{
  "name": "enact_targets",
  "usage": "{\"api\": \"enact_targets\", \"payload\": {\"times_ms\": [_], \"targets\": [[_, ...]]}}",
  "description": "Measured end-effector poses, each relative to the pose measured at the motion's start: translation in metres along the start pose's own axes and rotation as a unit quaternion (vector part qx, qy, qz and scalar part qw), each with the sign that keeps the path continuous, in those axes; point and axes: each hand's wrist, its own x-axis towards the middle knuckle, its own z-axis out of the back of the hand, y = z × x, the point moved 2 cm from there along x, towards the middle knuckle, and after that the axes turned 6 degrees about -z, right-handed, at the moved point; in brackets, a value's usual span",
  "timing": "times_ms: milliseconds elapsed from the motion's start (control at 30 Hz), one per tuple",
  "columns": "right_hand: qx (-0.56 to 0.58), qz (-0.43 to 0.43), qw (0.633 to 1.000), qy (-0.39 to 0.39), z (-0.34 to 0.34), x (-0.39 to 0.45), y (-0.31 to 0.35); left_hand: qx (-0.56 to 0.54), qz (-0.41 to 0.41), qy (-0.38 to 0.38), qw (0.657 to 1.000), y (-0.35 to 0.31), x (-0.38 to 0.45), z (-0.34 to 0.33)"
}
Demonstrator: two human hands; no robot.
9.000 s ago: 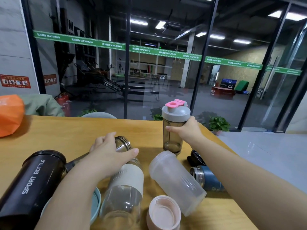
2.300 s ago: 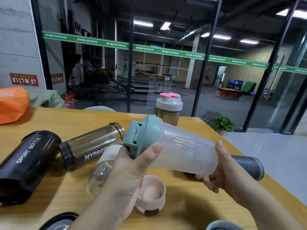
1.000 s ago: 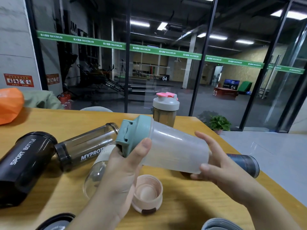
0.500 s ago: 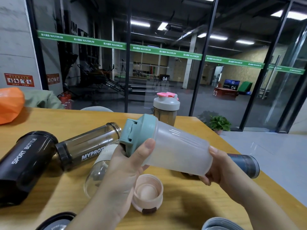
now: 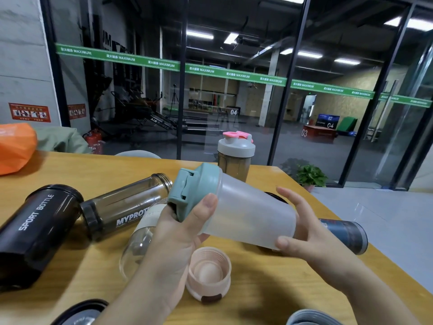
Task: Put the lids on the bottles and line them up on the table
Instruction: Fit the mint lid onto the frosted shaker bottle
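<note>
Between hands [image 5: 182, 231], bottle [image 5: 248, 214] lengthwise, lid [image 5: 194, 191] leftward

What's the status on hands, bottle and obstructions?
Left hand grips teal lid on frosted plastic bottle. Right hand cradles its base, fingers spread. Pink lid lies beneath.

I see my left hand [image 5: 178, 233] gripping the teal lid [image 5: 194, 191] end of a frosted bottle [image 5: 253, 216] held sideways above the counter [image 5: 269, 296]. My right hand [image 5: 304, 233] cups its base, fingers [image 5: 290, 198] spread. A pink lid [image 5: 208, 275] lies open-side up below; a capped shaker [image 5: 235, 156] stands upright behind; black [image 5: 35, 231] and smoky [image 5: 121, 207] bottles lie on their sides.
</note>
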Motion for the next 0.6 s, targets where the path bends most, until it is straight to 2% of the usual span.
{"api": "enact_targets", "payload": {"times_ms": [133,333,500,600], "targets": [[0.044,0.052,0.998,0.005,0.001,0.0,0.0,0.006,0.005,-0.015,1.0,0.001,0.0,0.002],[0.056,0.062,0.997,0.0,0.002,0.0,0.0,0.0,0.016,-0.009,1.0,0.0,0.001,0.004],[0.05,0.017,0.999,-0.011,0.001,0.003,-0.005,0.011,0.016,0.009,1.0,-0.001,-0.001,0.003],[0.065,-0.045,0.996,-0.032,-0.001,0.007,-0.004,0.006,0.014,0.025,1.0,-0.001,-0.001,0.001]]}}
